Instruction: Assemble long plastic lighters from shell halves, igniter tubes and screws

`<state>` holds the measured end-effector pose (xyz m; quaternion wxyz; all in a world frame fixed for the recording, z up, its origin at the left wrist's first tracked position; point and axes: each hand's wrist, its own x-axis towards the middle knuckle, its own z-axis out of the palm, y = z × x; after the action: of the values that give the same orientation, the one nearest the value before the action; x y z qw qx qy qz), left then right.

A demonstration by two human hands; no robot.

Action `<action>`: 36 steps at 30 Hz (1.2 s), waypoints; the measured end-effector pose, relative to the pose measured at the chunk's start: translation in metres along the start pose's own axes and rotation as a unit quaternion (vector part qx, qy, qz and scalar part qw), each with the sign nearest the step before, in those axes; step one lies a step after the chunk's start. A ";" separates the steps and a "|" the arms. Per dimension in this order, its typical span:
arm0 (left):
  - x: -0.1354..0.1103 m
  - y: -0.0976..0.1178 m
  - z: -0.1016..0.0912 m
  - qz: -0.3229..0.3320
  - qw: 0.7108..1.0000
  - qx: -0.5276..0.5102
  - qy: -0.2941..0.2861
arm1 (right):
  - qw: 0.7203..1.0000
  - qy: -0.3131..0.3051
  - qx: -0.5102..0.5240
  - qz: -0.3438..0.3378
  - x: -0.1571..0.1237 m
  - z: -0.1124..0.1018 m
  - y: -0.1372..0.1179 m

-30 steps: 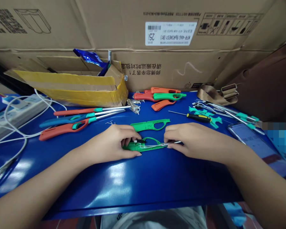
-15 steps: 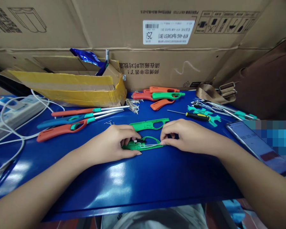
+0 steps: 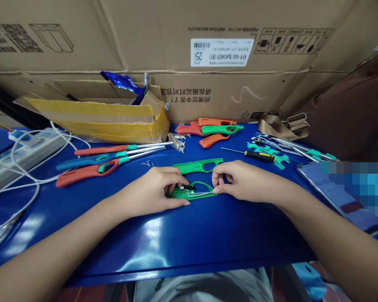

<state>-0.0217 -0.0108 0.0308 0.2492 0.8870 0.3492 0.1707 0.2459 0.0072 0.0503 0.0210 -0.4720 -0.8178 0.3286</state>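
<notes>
A green plastic handle shell [image 3: 193, 192] lies on the blue table [image 3: 189, 239], with a thin metal rod along it. My left hand [image 3: 157, 188] is closed on its left end, fingers curled over it. My right hand [image 3: 239, 180] pinches the shell's right end, where the rod sits. A second green shell half [image 3: 198, 166] lies just behind, untouched.
Assembled long-nosed lighters [image 3: 107, 157] lie to the left, orange and green shells [image 3: 209, 130] at the back. A black-and-yellow screwdriver [image 3: 255, 155], teal parts [image 3: 271, 151] and metal tubes lie right, beside a phone [image 3: 343, 197]. A taped cardboard box [image 3: 97, 115] and power strip [image 3: 19, 151] stand left.
My right hand has slid left along the rod toward the shell, and the rod's free end no longer sticks out past it. My left hand has stayed on the shell.
</notes>
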 end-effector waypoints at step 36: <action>-0.001 0.006 -0.003 -0.010 0.999 -0.024 0.026 | 0.993 0.017 -0.045 -0.112 -0.011 -0.015 0.003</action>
<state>-0.0203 -0.0143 0.0362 0.2628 0.8725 0.3606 0.1993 0.2592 0.0071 0.0634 0.0497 -0.3836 -0.8789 0.2792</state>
